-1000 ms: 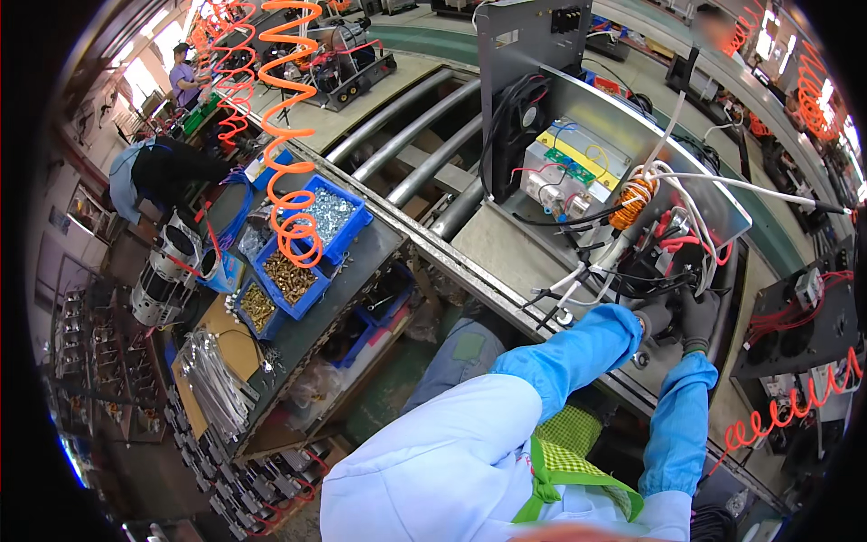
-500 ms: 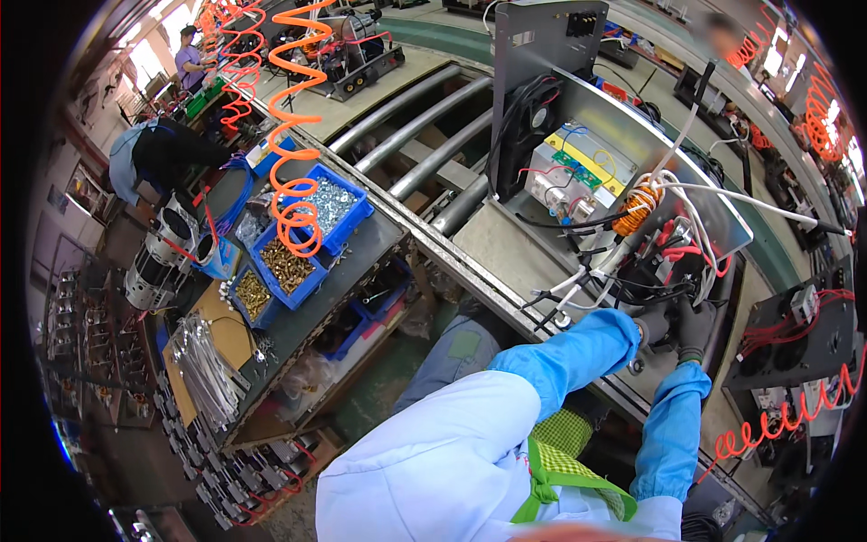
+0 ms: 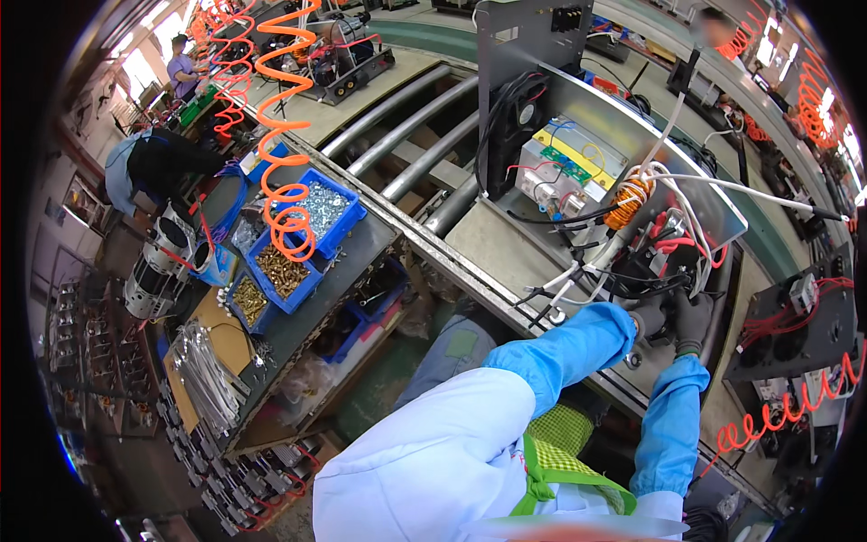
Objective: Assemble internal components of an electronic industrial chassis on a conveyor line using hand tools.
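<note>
Containers: 3 blue bins stand together on the dark bench top point(image 3: 336, 285) at left. The largest bin point(image 3: 348, 231) holds loose silver fasteners point(image 3: 322, 210); the middle bin point(image 3: 302, 295) holds brass-coloured pieces point(image 3: 282, 270); the smallest bin point(image 3: 264, 318) holds smaller brass-coloured pieces point(image 3: 247, 299). Silver strips point(image 3: 206, 372) lie in a bundle near the bench's lower end. An orange coiled hose point(image 3: 287, 161) hangs down over the bins.

Surface and room: metal rollers point(image 3: 411, 128) show in the line beyond the bench. The open metal chassis point(image 3: 591, 116) sits on this line, right of the rollers, with a grey panel point(image 3: 519, 54) upright at its far-left end, a black fan point(image 3: 526, 111) beside the panel, an orange-wound coil point(image 3: 626, 203) and white cables. 2 people are visible at left: 1 bends over near the bench, 1 in purple is farther off.

Hands: both wear dark gloves. Left hand point(image 3: 648, 319) and right hand point(image 3: 694, 321) are close together at the chassis's near-right end, just below the red and black wires point(image 3: 670, 244). Left forearm slants across to the right; right forearm rises steeply. Fingers bend inward; whether they grasp anything, cannot tell.
</note>
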{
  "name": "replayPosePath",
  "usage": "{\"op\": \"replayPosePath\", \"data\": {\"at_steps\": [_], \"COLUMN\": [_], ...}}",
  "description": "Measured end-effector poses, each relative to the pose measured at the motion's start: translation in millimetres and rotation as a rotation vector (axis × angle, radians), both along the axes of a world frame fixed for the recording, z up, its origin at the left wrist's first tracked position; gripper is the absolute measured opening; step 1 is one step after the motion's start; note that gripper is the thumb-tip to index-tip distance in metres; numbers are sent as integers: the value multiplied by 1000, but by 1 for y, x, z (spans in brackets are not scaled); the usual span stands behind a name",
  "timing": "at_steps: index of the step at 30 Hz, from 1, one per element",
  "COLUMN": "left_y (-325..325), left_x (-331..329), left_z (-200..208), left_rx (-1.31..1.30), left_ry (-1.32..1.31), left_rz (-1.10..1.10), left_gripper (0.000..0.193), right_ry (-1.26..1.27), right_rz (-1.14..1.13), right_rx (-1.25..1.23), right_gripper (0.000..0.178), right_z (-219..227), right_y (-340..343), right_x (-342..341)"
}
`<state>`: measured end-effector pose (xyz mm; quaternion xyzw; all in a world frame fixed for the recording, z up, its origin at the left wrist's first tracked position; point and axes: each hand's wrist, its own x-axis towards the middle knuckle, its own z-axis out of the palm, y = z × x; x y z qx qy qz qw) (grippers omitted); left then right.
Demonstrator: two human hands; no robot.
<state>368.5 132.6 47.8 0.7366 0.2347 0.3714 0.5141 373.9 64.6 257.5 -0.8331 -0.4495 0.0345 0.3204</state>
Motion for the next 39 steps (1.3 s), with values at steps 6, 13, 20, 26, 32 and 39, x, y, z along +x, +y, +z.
{"op": "replayPosePath", "data": {"at_steps": [6,13,20,26,32,39], "left_y": [-15,-11,-47,-13,-26,-104], "left_x": [-44,-59,-63,-22,-58,-174], "left_z": [75,100,136,51,95,179], "left_rx": [-453,-418,-484,657,839,612], "left_ry": [140,277,303,603,609,240], "left_rz": [-83,-97,-235,-235,-59,-64], "left_gripper": [41,50,49,38,31,32], "right_ry": [-103,-75,-79,-121,-57,88], "right_rz": [23,-18,-101,-31,-111,-120], "right_rx": [129,105,101,97,-69,61], "right_gripper": [38,37,38,46,52,45], "right_z": [-32,-22,-37,-18,-4,0], "right_y": [-10,-6,-42,-20,-9,-18], "right_x": [27,20,45,18,7,6]}}
